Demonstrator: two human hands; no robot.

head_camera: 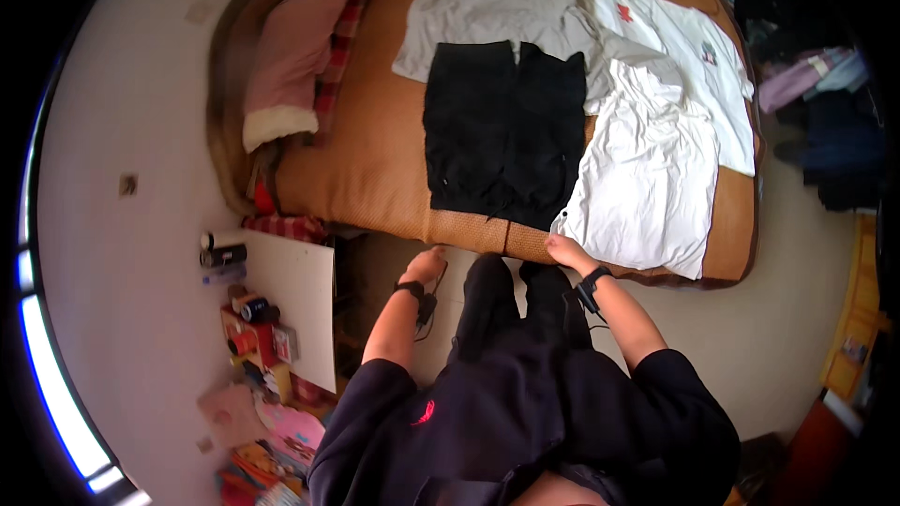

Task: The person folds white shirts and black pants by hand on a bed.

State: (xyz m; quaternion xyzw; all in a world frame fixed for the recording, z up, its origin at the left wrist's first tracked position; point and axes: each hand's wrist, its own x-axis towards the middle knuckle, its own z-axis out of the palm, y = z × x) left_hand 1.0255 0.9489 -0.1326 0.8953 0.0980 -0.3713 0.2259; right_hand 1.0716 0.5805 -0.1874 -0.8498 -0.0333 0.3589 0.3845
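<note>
Black shorts [503,130] lie spread flat on the woven mat of the bed [380,183], their waistband towards me. My left hand [426,264] hangs just off the bed's near edge, left of the shorts; its fingers look curled, and whether they hold anything is unclear. My right hand [564,250] is at the near edge, close to the lower left corner of a crumpled white shirt [647,176]; the fingertips are too small to read. Behind the shorts lies a light grey garment [485,3], and a white T-shirt with small prints [675,35] lies at the back right.
A pink pillow or folded cloth [299,56] rests at the bed's left end. A white tabletop [295,302] stands at the left, with cans and small boxes beside it. Dark clothes [837,119] are piled beyond the bed's right side. My legs are close to the near edge.
</note>
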